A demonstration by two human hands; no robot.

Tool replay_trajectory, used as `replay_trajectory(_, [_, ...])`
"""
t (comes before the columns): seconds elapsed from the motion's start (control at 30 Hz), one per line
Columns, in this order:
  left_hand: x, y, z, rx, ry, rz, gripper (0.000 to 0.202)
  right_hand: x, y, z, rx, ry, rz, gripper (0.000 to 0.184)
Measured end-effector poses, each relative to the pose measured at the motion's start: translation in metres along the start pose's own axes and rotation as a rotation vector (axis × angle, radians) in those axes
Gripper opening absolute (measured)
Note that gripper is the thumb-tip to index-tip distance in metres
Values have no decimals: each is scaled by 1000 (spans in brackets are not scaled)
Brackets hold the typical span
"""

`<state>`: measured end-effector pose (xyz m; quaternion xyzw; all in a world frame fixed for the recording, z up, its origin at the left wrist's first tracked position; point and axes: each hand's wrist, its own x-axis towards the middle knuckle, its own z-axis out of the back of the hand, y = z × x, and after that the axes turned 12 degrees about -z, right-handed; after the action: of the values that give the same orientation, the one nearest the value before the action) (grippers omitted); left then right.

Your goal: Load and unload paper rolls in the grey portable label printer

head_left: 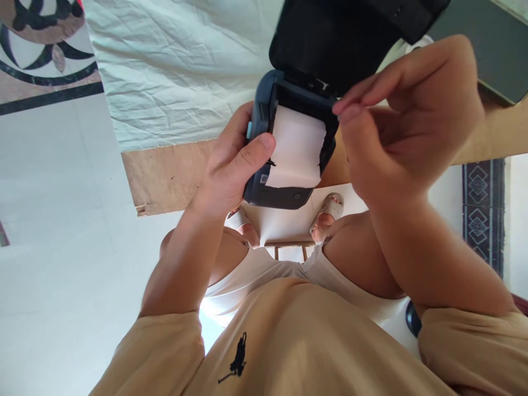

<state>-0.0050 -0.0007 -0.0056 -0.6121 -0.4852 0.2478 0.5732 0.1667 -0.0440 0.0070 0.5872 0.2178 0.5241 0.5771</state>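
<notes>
Two hands: both at a printer held above the worktop edge.
Left hand: wrapped around the printer's left side, thumb on its front.
Printer: dark, lid raised, white paper filling its bay.
Right hand: empty, fingers bunched narrow, tips at the lid hinge.
Cloth: white, creased, covering the worktop.

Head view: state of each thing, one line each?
Printer: lid open, held off the table.
Lid: swung up.
Paper roll: seated in the bay, white face showing.
Left hand: gripping the printer's side, thumb on its rim.
Right hand: fingers pinched together above the bay.
</notes>
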Motion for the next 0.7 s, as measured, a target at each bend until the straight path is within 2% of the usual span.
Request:
replay_trajectory(0.1, [-1, -2, 0, 18, 20, 0, 35, -1, -2, 5, -386, 110, 99, 12])
replay_trajectory(0.17, [-2, -4, 0, 59, 21, 14, 33, -1, 1, 10, -582, 211, 102, 17])
replay_trajectory(0.3, [-2, -8, 0, 123, 67, 42, 36, 1, 9, 17, -717, 393, 68, 25])
replay_trajectory(0.4, [-2, -10, -1, 111, 96, 19, 38, 3, 9, 19, -656, 397, 49, 30])
replay_trajectory(0.5, [-1, -9, -5, 88, 62, -14, 40, 1, 7, 18, -502, 364, -12, 30])
replay_trajectory(0.7, [3, -2, -3, -28, 21, -29, 39, -4, 13, 27, -15, 433, -124, 29])
